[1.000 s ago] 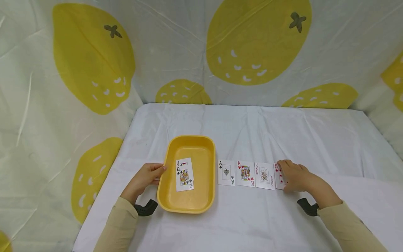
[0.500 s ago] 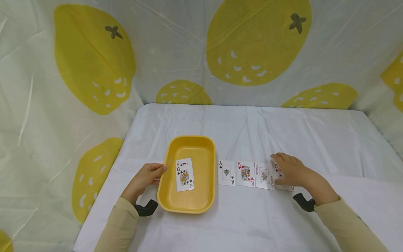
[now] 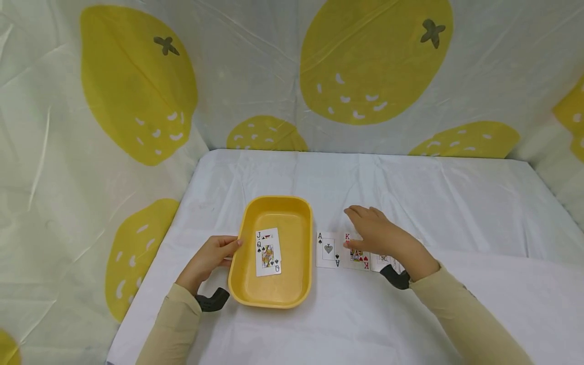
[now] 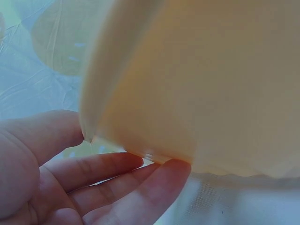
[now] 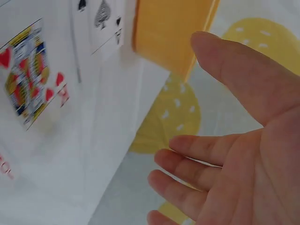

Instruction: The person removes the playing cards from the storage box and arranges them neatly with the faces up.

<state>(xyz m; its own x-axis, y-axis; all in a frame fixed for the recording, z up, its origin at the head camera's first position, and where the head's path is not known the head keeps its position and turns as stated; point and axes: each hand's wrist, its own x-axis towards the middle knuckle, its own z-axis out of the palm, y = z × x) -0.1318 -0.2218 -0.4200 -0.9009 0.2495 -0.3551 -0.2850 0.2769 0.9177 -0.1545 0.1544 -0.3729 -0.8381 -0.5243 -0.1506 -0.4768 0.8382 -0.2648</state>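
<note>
My left hand [image 3: 207,261] pinches the left rim of a yellow plastic tray [image 3: 294,286], thumb on the rim and fingers under it in the left wrist view. Inside the tray a queen of spades [image 3: 268,259] overlaps a jack [image 3: 270,233]. With fingers extended and palm bare, my right hand [image 3: 379,236] hovers over the card row, partly covering the king of hearts [image 3: 361,262] and the joker [image 3: 378,262]. Left of the king lies an ace of spades [image 3: 328,249], beside the tray. The six of diamonds is almost wholly hidden by the right forearm.
A white cloth [image 3: 337,324] with wrinkles covers the table. Behind and to the left hang white curtains with yellow lemon prints [image 3: 139,83]. A dark wrist mount [image 3: 396,277] sits under the right wrist, another [image 3: 213,300] by the left.
My right hand has lifted off the six of diamonds and moved left to above the king and joker. The six stays on the table. The left hand and tray have not moved.
</note>
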